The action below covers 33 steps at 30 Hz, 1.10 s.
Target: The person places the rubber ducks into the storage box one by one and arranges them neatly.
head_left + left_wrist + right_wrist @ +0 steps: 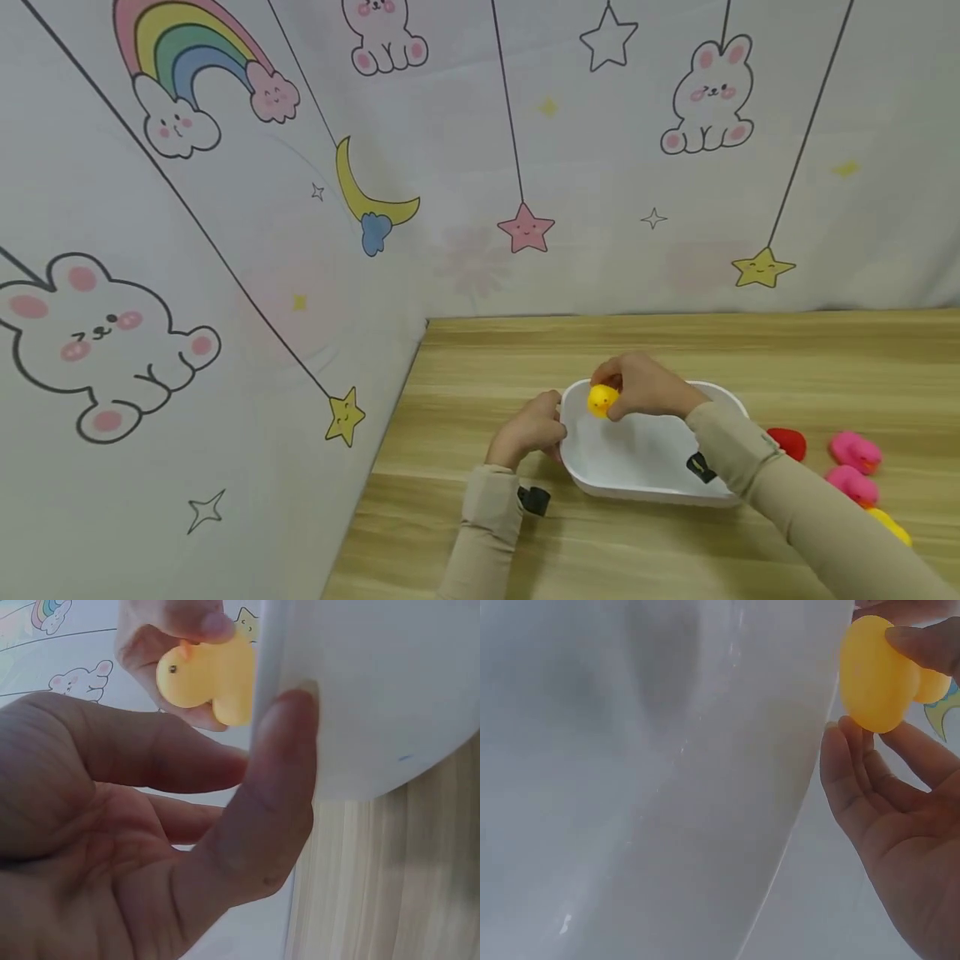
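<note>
A white tub (637, 454) with rounded corners stands on the wooden table. At its left end my left hand (531, 429) holds the rim; in the left wrist view one fingertip (289, 720) lies against the tub's outer wall. My right hand (652, 385) pinches a yellow rubber duck (602, 402) between thumb and fingers, above the tub's left end. In the left wrist view the duck (232, 679) shows its eye and orange beak beyond the rim. The right wrist view has the duck (877, 675) close to the rim. My right forearm hides part of the tub's right side.
Right of the tub lie a red object (790, 444), partly hidden by the sleeve, two pink rubber ducks (855, 452), and a yellow object (891, 527) partly behind the right forearm. A printed white cloth (465, 167) borders the wooden table (480, 350) at the back and left.
</note>
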Available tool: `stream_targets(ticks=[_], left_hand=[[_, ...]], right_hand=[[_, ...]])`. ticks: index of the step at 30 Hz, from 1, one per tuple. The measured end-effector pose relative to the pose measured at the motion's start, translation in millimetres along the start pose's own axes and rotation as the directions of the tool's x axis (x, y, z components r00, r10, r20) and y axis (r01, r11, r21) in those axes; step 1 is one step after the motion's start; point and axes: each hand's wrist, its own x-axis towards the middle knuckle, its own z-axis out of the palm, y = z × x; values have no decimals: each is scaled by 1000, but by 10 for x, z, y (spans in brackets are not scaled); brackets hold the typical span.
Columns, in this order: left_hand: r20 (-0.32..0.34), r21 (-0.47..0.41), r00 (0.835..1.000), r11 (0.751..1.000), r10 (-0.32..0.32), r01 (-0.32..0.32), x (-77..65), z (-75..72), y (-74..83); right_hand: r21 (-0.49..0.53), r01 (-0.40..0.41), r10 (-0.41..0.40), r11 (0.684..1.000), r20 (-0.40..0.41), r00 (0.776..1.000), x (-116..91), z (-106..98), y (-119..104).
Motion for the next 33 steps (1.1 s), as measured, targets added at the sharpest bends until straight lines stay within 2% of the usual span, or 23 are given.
stream_targets(ticks=[6, 10, 14, 18, 25, 33], left_hand=[[-14, 19, 1000, 1000, 10, -10, -8, -6, 17], [-12, 14, 1000, 1000, 6, -6, -12, 1, 6], [-3, 16, 1000, 1000, 2, -2, -12, 4, 2], [2, 20, 1000, 1000, 11, -11, -7, -12, 13], [-4, 34, 1000, 999, 13, -13, -21, 5, 37], [-20, 29, 1000, 1000, 7, -6, -29, 14, 59]], right_hand=[[-103, 59, -52, 993, 70, 996, 77, 114, -14], [-209, 157, -135, 965, 116, 984, 122, 196, 7], [-264, 229, -190, 937, 164, 968, 148, 268, 20], [-301, 224, -175, 927, 182, 968, 174, 301, 34], [-305, 173, -120, 937, 184, 975, 128, 330, 61], [-359, 122, -58, 925, 185, 981, 68, 348, 78]])
